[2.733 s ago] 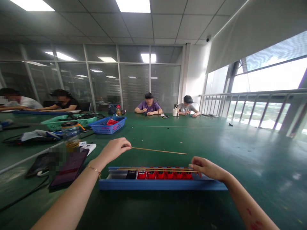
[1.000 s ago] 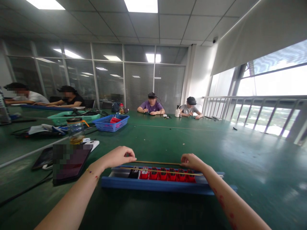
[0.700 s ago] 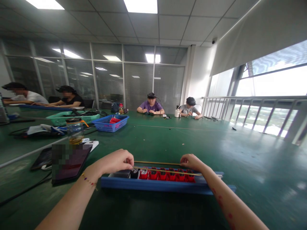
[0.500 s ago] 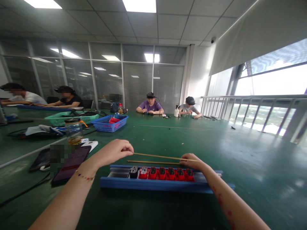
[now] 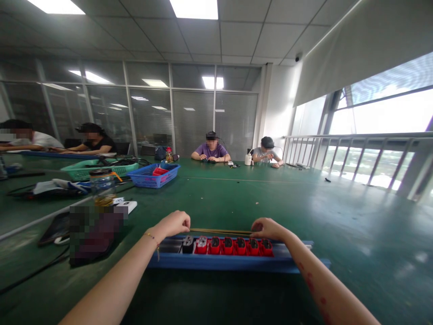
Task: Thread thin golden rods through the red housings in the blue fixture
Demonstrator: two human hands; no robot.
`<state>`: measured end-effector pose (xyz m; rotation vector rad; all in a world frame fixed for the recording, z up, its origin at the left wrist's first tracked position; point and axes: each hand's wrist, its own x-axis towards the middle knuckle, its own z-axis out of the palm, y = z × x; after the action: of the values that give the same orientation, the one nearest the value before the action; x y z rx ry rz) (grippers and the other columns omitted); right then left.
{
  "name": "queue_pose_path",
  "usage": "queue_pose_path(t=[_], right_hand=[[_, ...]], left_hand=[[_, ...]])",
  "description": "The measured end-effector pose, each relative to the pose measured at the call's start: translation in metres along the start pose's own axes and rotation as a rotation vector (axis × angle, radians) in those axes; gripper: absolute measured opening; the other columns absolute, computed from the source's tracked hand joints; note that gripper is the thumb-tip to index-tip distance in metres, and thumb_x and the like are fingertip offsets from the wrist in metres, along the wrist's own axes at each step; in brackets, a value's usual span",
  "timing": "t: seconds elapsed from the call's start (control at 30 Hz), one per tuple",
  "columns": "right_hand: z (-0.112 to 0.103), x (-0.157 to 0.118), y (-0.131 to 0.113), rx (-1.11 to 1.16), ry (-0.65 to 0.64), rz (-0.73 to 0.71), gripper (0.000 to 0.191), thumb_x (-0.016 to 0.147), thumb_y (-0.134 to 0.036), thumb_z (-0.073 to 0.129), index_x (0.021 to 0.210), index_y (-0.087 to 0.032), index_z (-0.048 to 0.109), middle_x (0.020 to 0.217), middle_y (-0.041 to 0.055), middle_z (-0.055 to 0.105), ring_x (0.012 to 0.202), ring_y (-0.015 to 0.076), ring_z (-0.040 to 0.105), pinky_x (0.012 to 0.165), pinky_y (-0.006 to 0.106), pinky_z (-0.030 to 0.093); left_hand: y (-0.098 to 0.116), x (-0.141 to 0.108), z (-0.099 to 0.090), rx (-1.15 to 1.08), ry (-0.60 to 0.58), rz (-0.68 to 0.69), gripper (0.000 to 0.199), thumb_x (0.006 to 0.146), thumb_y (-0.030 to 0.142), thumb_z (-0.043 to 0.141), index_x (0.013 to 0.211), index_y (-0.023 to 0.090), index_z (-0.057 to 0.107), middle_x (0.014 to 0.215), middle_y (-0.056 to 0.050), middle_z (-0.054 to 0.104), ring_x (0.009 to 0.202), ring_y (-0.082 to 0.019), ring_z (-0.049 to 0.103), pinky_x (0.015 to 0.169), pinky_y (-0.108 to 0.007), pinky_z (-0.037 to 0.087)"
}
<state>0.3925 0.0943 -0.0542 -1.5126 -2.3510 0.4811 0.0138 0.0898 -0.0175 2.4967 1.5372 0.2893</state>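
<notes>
Head view: behind the blue channel (image 5: 237,263), my left hand (image 5: 175,222) pinches thin sticks (image 5: 219,231); my right hand's (image 5: 269,228) grip is unclear; no stick is left across the channel.

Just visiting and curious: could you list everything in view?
Thin sticks: at least two, tan, between the hands
Long holder: one, blue, foreground
Red blocks: six, red, in the holder
Black block: one, black, left of those
Table: one, green, under the holder
Green basket: one, green, left
Blue basket: one, blue, beside it
Jar: one, clear, left
Flat devices: two, dark, left
Bottle: one, white, far side
People: four, mixed tops, background
Railing: one, grey, right
Blind: one, grey, right
Ceiling lights: at least two, white, overhead
Left hand: one, bare, sticks' left end
Right hand: one, bare, sticks' right end
</notes>
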Motion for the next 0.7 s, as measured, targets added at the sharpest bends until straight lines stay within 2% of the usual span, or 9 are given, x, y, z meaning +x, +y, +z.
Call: queue_pose_path(t=[0.13, 0.3, 0.5, 0.6, 0.7], right_hand=[[-0.002, 0.0, -0.005, -0.091, -0.025, -0.028, 0.025, 0.065, -0.033, 0.061, 0.084, -0.017, 0.067, 0.076, 0.0034, 0.068, 0.068, 0.0157, 0.06, 0.061, 0.022, 0.044], [-0.007, -0.001, -0.015, -0.194, -0.055, -0.066, 0.019, 0.065, -0.019, 0.055, 0.08, -0.021, 0.068, 0.077, 0.0012, 0.068, 0.071, 0.0153, 0.061, 0.064, 0.021, 0.043], [-0.006, 0.004, -0.021, -0.311, -0.056, -0.049, 0.024, 0.058, -0.012, 0.055, 0.077, -0.023, 0.066, 0.078, 0.0008, 0.068, 0.071, 0.0176, 0.06, 0.059, 0.022, 0.039], [-0.003, 0.006, -0.021, -0.334, -0.042, -0.033, 0.02, 0.055, -0.013, 0.057, 0.073, -0.022, 0.064, 0.074, 0.0004, 0.067, 0.067, 0.0175, 0.059, 0.054, 0.021, 0.036], [-0.003, 0.003, -0.021, -0.336, 0.023, -0.018, 0.014, 0.056, -0.016, 0.056, 0.068, -0.02, 0.061, 0.069, 0.0004, 0.064, 0.063, 0.0161, 0.056, 0.052, 0.021, 0.033]], left_hand=[[-0.007, 0.005, 0.012, 0.05, 0.042, -0.039, 0.009, 0.065, 0.026, 0.059, 0.072, 0.022, 0.064, 0.073, -0.001, 0.067, 0.068, -0.016, 0.061, 0.059, -0.022, 0.041], [-0.01, 0.007, 0.013, 0.092, 0.069, -0.039, 0.018, 0.063, 0.022, 0.061, 0.081, 0.023, 0.064, 0.092, -0.002, 0.065, 0.087, -0.018, 0.058, 0.073, -0.024, 0.041], [-0.009, 0.013, 0.015, 0.088, -0.012, -0.036, 0.022, 0.062, 0.01, 0.053, 0.074, 0.024, 0.065, 0.078, 0.0, 0.066, 0.073, -0.014, 0.06, 0.064, -0.021, 0.042], [-0.007, 0.014, 0.016, 0.088, -0.024, -0.043, 0.025, 0.056, 0.007, 0.055, 0.072, 0.023, 0.065, 0.075, 0.001, 0.065, 0.068, -0.014, 0.059, 0.057, -0.019, 0.04], [-0.004, 0.013, 0.015, 0.08, 0.0, -0.039, 0.024, 0.054, 0.007, 0.054, 0.069, 0.023, 0.063, 0.073, 0.001, 0.064, 0.066, -0.014, 0.057, 0.055, -0.02, 0.038]])
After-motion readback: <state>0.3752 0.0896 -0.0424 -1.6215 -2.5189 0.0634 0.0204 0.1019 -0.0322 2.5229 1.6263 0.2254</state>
